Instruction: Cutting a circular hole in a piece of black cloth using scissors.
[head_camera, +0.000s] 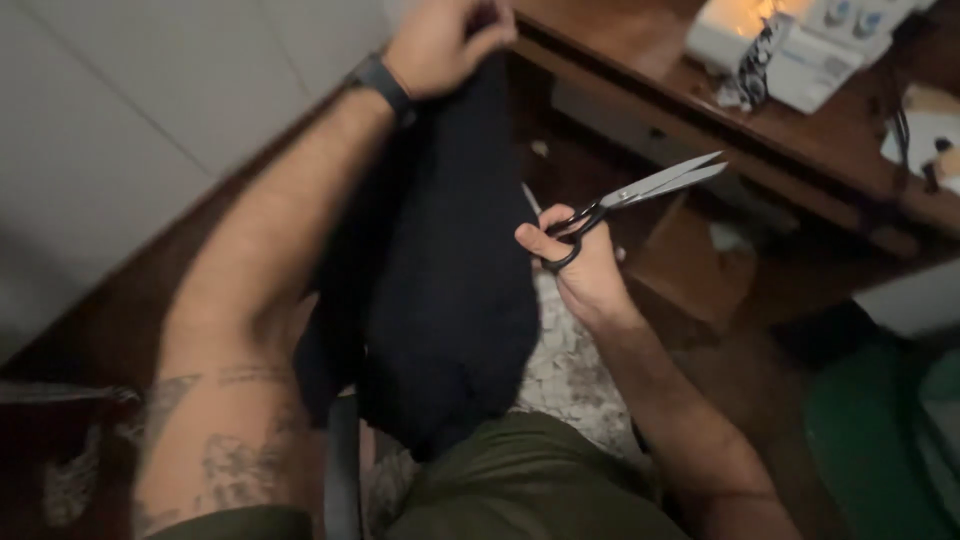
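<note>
The left hand (445, 40) has its fingers curled shut on the top edge of a dark cloth (450, 270), which hangs down from that grip to the lap; a dark watch (385, 85) sits on the wrist just behind the fingers. The right hand (580, 270) has thumb and fingers closed through the black handles of a pair of scissors (630, 195), just beside the cloth's right edge; the silver blades, slightly parted, point away from the fingers toward a wooden desk (720, 120); a white machine (790, 40) stands farther off on it.
</note>
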